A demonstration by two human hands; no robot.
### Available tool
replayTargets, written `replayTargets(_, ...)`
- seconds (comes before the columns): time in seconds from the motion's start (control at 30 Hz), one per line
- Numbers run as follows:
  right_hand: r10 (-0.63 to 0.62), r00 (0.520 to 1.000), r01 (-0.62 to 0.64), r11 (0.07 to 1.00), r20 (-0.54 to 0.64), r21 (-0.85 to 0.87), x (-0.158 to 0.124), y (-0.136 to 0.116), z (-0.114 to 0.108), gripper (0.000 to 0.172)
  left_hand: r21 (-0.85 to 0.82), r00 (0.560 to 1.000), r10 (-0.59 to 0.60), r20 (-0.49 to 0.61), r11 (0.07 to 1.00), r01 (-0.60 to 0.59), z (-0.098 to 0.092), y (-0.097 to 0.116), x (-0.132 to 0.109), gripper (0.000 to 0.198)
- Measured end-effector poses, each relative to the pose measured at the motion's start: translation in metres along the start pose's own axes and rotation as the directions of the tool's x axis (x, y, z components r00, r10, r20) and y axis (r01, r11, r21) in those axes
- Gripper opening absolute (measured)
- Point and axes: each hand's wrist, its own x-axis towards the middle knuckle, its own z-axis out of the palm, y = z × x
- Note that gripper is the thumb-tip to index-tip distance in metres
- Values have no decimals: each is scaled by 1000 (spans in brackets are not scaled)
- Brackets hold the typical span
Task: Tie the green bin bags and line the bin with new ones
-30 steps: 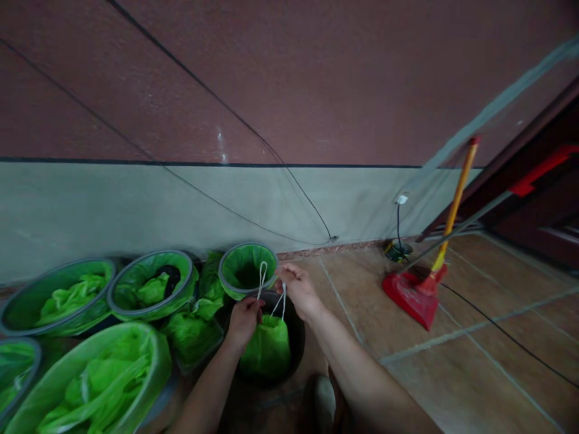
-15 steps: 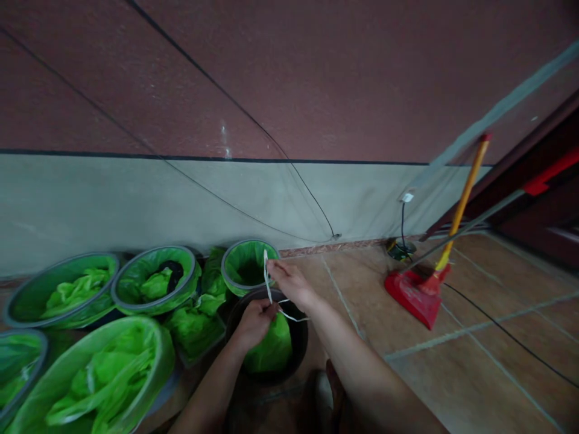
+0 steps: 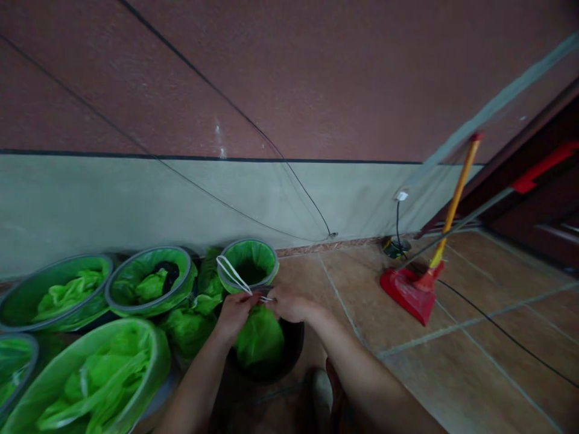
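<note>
My left hand [image 3: 236, 308] and my right hand [image 3: 288, 302] meet over a dark bin [image 3: 295, 346]. Between their fingertips runs a white drawstring [image 3: 233, 274], whose long loop sticks out up and to the left. Both hands are closed, pinching the string. Below them a green plastic bag [image 3: 260, 339] hangs or rests inside the dark bin; its gathered top is partly hidden by my fingers. Just behind stands a smaller bin [image 3: 277, 256] lined with green plastic.
Several green-lined bins with grey rims, such as a round bin [image 3: 151, 307] and a large front bin [image 3: 163, 355], stand on the left. On the right, a red dustpan [image 3: 409, 295] and a yellow-handled broom [image 3: 456, 193] stand near a black cable [image 3: 502, 331]. A wall [image 3: 253, 181] runs behind.
My right hand has come down from its raised, spread position and now pinches the string beside my left hand. The string's loop has swung to the left. The view has shifted slightly.
</note>
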Motion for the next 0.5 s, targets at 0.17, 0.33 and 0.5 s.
replayTargets(0.17,19,987,-8,998,159,-69,-5,1,-6,30,224,994,64,92,971,-83,-7,11,-1,19)
replayTargets(0.33,-71,977,95,989,-200,114,13,18,9,11,442,911,272,310,807,-392,-6,30,-13,29)
replayTargets(0.5,-153,961,225,918,-231,327,29,25,27,22,537,856,368,363,668,-515,-9,34,-18,37)
